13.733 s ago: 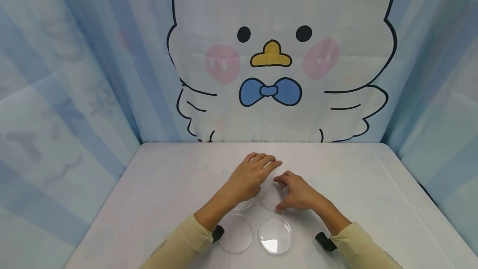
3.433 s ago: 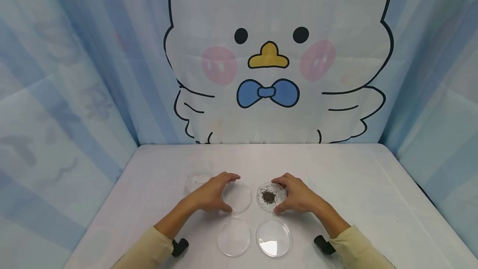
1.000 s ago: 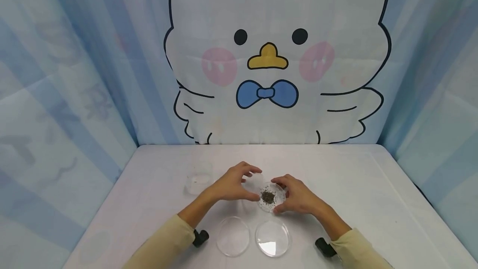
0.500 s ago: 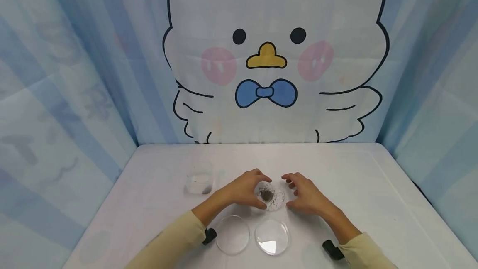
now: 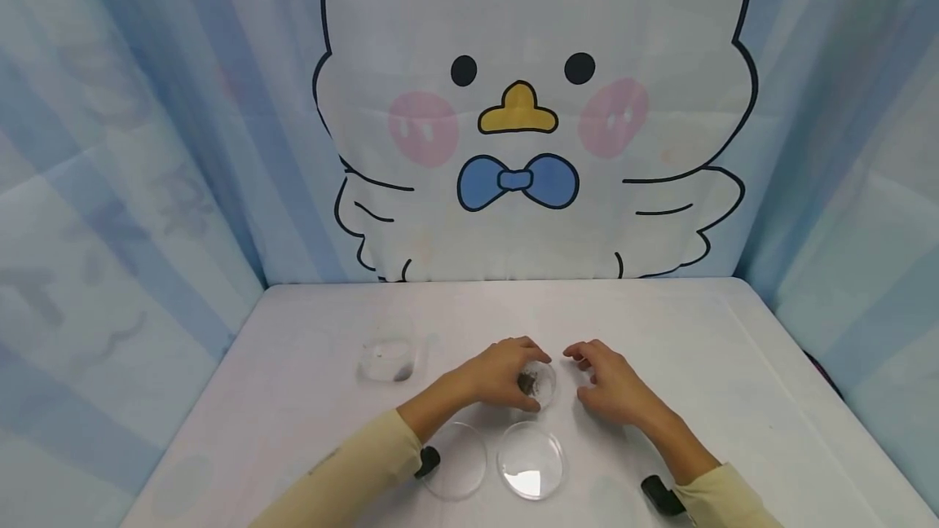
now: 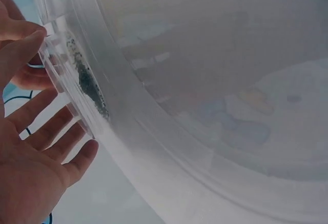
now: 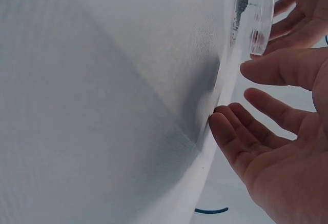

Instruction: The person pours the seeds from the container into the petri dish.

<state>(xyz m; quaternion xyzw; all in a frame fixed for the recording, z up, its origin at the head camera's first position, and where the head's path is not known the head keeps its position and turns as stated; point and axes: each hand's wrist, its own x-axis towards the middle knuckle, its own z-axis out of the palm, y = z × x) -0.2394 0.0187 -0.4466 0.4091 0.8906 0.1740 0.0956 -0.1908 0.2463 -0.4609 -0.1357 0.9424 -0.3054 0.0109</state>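
Observation:
My left hand (image 5: 506,376) curls round a clear petri dish (image 5: 544,388), thumb on the near side and fingers on the far side. Dark brown grains (image 5: 526,384) lie inside the dish. In the left wrist view the dish's grains (image 6: 87,83) show through its clear wall. Seen from the right wrist, the dish (image 7: 264,16) stands up from the table with a layered rim. Just to its right is my right hand (image 5: 612,381), fingers loosely bent, a gap between it and the dish, nothing in its grasp.
Two clear round dish pieces lie nearer me, a left one (image 5: 469,495) partly behind my left wrist and a right one (image 5: 531,460). At the back left stands a clear plastic container (image 5: 386,358). A printed curtain (image 5: 660,243) closes off the table's back edge.
The clear round piece my left hand carried has come over the grain dish. My left hand now grips that dish; my right hand has let go of it and drawn back to the right.

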